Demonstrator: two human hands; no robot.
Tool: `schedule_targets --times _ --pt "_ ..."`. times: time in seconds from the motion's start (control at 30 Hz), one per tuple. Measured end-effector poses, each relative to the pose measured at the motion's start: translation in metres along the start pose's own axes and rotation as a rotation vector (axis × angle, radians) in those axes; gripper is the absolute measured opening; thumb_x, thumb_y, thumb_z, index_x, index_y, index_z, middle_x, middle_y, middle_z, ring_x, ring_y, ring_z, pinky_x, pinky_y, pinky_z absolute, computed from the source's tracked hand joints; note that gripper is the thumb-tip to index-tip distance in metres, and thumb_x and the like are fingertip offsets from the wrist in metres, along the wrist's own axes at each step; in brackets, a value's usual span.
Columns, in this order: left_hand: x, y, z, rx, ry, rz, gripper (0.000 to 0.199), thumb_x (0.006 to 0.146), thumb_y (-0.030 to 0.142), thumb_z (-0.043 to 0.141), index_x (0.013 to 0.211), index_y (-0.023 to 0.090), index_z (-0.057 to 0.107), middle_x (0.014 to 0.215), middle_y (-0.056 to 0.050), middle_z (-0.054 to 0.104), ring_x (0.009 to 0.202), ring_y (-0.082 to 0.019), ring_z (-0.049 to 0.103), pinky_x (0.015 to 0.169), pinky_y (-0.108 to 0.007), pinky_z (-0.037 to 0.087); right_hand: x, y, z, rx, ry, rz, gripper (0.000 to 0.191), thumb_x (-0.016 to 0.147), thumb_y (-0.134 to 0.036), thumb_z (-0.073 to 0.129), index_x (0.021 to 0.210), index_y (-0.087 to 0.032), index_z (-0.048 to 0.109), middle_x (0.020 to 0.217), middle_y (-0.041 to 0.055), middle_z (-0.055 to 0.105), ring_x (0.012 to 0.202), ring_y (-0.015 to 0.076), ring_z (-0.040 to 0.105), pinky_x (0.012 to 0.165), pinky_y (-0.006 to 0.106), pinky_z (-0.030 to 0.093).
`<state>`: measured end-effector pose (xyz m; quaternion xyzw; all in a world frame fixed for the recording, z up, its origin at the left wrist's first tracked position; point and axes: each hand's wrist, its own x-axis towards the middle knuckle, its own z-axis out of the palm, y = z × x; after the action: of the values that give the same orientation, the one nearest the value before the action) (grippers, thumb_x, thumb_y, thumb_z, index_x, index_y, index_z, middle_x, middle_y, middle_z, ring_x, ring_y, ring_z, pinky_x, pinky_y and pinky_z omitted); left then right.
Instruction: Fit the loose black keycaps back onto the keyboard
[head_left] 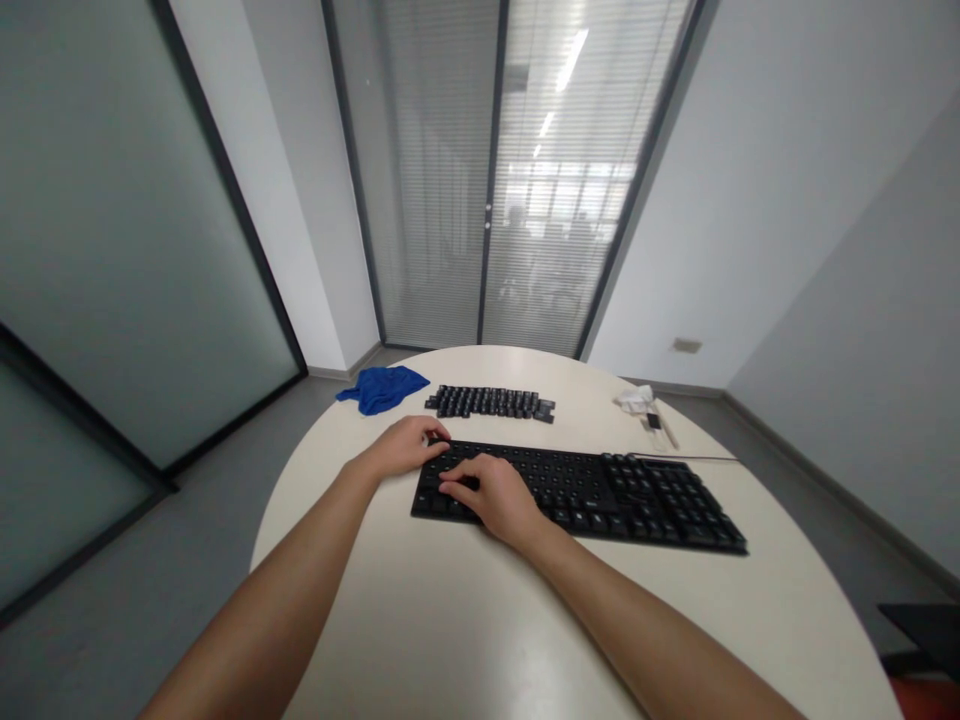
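A black keyboard (641, 505) lies on the round table. Its upper left and middle part looks bare of keycaps, while keys stand along the bottom row and on the right side. My left hand (403, 448) grips the keyboard's upper left corner, fingers at the far edge and thumb on top. Over the left part of the keyboard, my right hand (496, 495) is closed in a pinch, thumb and forefinger close to the keys. Whatever is between those fingertips is too small to make out. Behind the keyboard, loose black keycaps (491, 402) lie in rows.
A blue cloth (384, 388) is crumpled at the table's far left. At the far right lie a white crumpled tissue or bag (636, 400) and a small brush-like tool (666, 425). The keyboard cable (697, 459) runs right across the pale tabletop (450, 610).
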<state>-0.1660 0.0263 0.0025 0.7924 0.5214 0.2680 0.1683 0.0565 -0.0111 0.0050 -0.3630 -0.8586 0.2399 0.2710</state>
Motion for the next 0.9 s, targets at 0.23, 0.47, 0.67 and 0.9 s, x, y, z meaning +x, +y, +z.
schedule_targets --times 0.23,0.47,0.67,0.9 --pt "0.000 0.001 0.001 -0.009 -0.001 -0.014 0.021 0.084 0.030 0.063 0.097 0.020 0.075 0.096 -0.006 0.074 0.086 -0.022 0.066 0.075 -0.030 0.050 -0.003 0.001 0.003 -0.013 0.018 -0.026 0.017 0.088 -0.038 0.072 0.103 -0.033 0.078 0.101 -0.0006 0.077 0.095 0.0202 0.067 0.086 0.032 0.052" --pt "0.000 0.003 -0.001 -0.013 0.002 0.009 0.019 0.084 0.029 0.063 0.096 0.020 0.076 0.095 -0.005 0.075 0.085 -0.021 0.067 0.075 -0.029 0.050 -0.004 0.000 0.002 -0.013 0.011 -0.128 0.017 0.090 -0.032 0.069 0.105 -0.031 0.077 0.107 -0.0014 0.077 0.101 0.0202 0.067 0.089 0.032 0.052" --pt "0.000 0.004 -0.001 -0.012 -0.009 0.002 0.020 0.083 0.027 0.061 0.096 0.019 0.075 0.094 -0.005 0.075 0.084 -0.022 0.067 0.075 -0.030 0.050 -0.005 -0.002 0.000 -0.021 0.005 -0.163 0.021 0.091 -0.025 0.065 0.108 -0.030 0.076 0.109 -0.0006 0.077 0.104 0.0202 0.066 0.093 0.034 0.052" --pt "-0.005 0.008 -0.023 -0.168 -0.273 -0.058 0.056 0.076 0.040 0.075 0.127 0.020 0.064 0.132 -0.008 0.066 0.119 -0.028 0.061 0.104 -0.036 0.045 -0.006 -0.003 0.000 -0.049 0.018 -0.151 0.022 0.087 -0.020 0.067 0.105 -0.029 0.076 0.105 -0.0027 0.077 0.101 0.0174 0.066 0.091 0.030 0.052"
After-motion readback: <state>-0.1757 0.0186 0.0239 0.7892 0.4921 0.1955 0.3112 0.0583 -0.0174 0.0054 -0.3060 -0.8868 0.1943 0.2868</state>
